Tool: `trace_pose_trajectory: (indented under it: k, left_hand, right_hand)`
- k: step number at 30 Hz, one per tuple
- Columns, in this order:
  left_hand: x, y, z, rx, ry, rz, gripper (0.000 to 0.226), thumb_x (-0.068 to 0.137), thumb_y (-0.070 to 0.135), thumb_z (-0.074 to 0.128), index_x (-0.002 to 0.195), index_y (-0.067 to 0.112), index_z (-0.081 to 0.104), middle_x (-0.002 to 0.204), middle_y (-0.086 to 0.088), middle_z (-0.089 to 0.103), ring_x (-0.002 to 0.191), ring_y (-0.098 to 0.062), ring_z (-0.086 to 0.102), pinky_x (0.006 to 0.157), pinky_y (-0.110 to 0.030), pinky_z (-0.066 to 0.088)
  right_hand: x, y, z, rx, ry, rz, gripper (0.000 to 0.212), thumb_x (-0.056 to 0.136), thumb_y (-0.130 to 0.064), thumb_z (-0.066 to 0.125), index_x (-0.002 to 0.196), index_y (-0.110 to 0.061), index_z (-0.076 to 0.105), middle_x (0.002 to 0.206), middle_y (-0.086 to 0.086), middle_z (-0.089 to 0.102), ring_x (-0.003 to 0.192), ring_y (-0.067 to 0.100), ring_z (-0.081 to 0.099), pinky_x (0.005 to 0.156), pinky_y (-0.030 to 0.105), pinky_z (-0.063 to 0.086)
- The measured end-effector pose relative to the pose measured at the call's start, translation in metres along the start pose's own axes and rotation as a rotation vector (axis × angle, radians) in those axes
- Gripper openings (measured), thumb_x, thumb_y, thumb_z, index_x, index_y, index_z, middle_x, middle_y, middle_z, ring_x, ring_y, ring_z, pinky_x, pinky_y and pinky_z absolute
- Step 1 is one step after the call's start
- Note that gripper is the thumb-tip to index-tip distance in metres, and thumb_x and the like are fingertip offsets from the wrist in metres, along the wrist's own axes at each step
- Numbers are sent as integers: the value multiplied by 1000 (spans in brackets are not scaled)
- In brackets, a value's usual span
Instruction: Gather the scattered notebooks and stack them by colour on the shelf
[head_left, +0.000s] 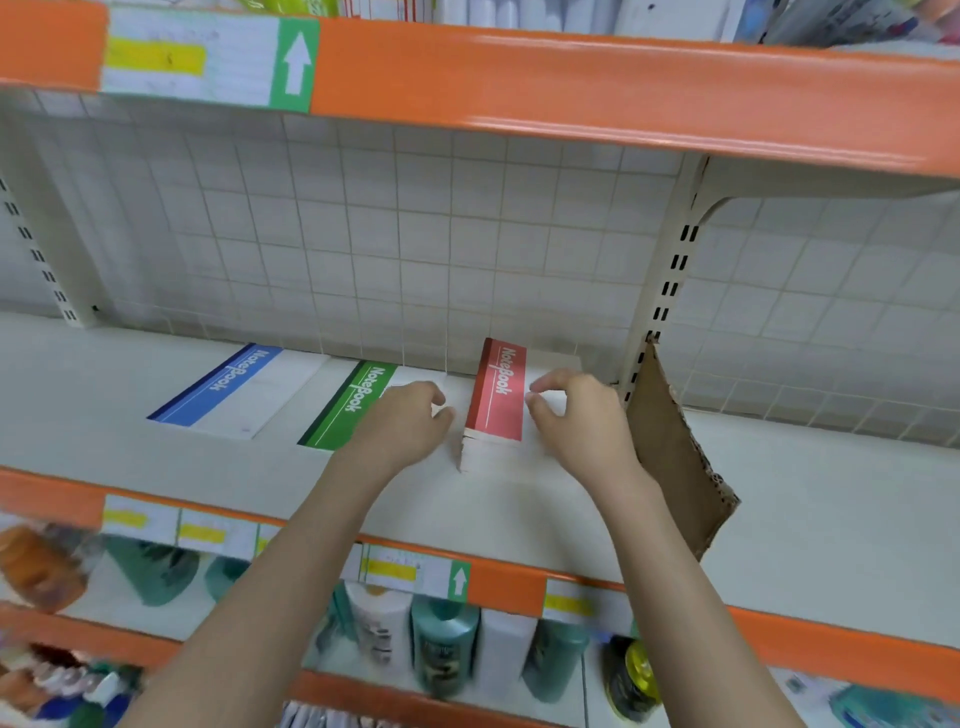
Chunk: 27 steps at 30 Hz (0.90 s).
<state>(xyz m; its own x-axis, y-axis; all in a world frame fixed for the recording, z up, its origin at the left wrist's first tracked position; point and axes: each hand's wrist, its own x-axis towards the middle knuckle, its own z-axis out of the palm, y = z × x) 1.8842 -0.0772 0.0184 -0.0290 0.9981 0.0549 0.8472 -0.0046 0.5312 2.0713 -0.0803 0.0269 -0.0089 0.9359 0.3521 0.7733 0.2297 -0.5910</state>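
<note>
Squaring step: you are at the red-banded notebook stack (493, 410) in the centre of the frame, and your job here is to true it up, as I judge it.
Stack position: it sits on the white shelf (519, 519) close against the tiled back wall, with its front page edges showing ragged at the lower left corner.
Left hand (402, 423): fingers curled, knuckles just beside the stack's left edge; I cannot tell whether it touches the stack, and it lies over the right part of the green-banded notebook (353, 405).
Right hand (576, 415): thumb and fingers bent and a little apart over the white right part of the top cover; contact looks light, no firm pinch shown.
Other colours: the blue-banded notebook (228, 389), left of centre, lies apart from the green one, both flat on the shelf.
Recommended action: press both palms flat against opposite sides and push inward evenly, then tap the front edge back.
Clearance: keep your right wrist off the cardboard divider (675, 452) at right of centre.
Risk: lifting your left hand carelessly could drag the green cover askew.
Remaining: the green and blue piles look thin from here.
</note>
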Motion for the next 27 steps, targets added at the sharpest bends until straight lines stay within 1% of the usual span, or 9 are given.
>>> trace_pose_trajectory:
  k: [3, 6, 10, 12, 16, 18, 21, 25, 27]
  left_hand:
    - [-29, -9, -1, -32, 94, -23, 31, 95, 27, 51, 121, 14, 60, 122, -6, 61, 109, -23, 57, 92, -33, 47]
    - [-61, -23, -6, -45, 171, -57, 26, 95, 23, 51, 116, 15, 62, 118, -5, 64, 106, -22, 59, 91, -37, 48]
    - [-107, -47, -12, -37, 200, -107, 26, 95, 20, 48, 116, 16, 62, 113, -5, 66, 103, -24, 59, 91, -38, 48]
    - [-131, -62, -16, -29, 204, -147, 27, 95, 21, 48, 118, 16, 61, 114, -5, 65, 105, -24, 58, 90, -38, 48]
    - [-172, -94, -26, 5, 241, -243, 27, 95, 22, 48, 117, 14, 61, 117, -6, 64, 101, -25, 60, 86, -36, 50]
    - [-191, -111, -32, 32, 248, -296, 27, 96, 23, 47, 117, 14, 61, 115, -6, 64, 97, -24, 61, 82, -36, 51]
    - [-218, -135, -38, 50, 271, -384, 28, 96, 24, 47, 118, 14, 60, 115, -5, 64, 97, -23, 61, 82, -40, 52]
    - [-256, -173, -48, 65, 278, -529, 32, 96, 24, 46, 125, 13, 57, 119, -5, 63, 100, -24, 61, 82, -41, 52]
    - [-275, -193, -53, 83, 297, -601, 33, 95, 22, 45, 125, 15, 55, 118, -7, 63, 101, -26, 60, 81, -41, 52]
  right_hand:
    - [-16, -18, 10, 58, -2, -86, 18, 90, -15, 55, 100, -17, 70, 104, -3, 69, 95, 11, 60, 73, 20, 39]
    - [-35, -37, 23, 113, -49, -134, 15, 89, -15, 57, 95, -18, 70, 94, -5, 69, 83, 8, 59, 71, 20, 41]
    - [-65, -58, 49, 152, -179, -219, 15, 89, -16, 58, 98, -16, 69, 102, -3, 69, 96, 14, 60, 84, 30, 48]
    - [-81, -69, 63, 175, -228, -245, 15, 89, -17, 57, 98, -17, 70, 102, -2, 70, 97, 15, 61, 85, 31, 49]
    - [-111, -98, 94, 206, -353, -294, 13, 88, -18, 58, 95, -19, 69, 101, -2, 70, 93, 16, 63, 81, 28, 49]
    - [-122, -113, 109, 217, -413, -332, 13, 88, -17, 58, 94, -19, 69, 99, -1, 70, 92, 16, 64, 81, 30, 50]
    - [-137, -133, 131, 225, -491, -407, 14, 89, -18, 57, 98, -17, 69, 100, -2, 70, 91, 16, 64, 81, 32, 52]
    - [-162, -167, 166, 231, -628, -473, 19, 92, -20, 56, 107, -15, 66, 108, 0, 67, 100, 15, 61, 89, 36, 50]
    - [-176, -185, 184, 243, -691, -498, 20, 91, -20, 57, 109, -15, 64, 108, 0, 66, 101, 15, 60, 89, 35, 49]
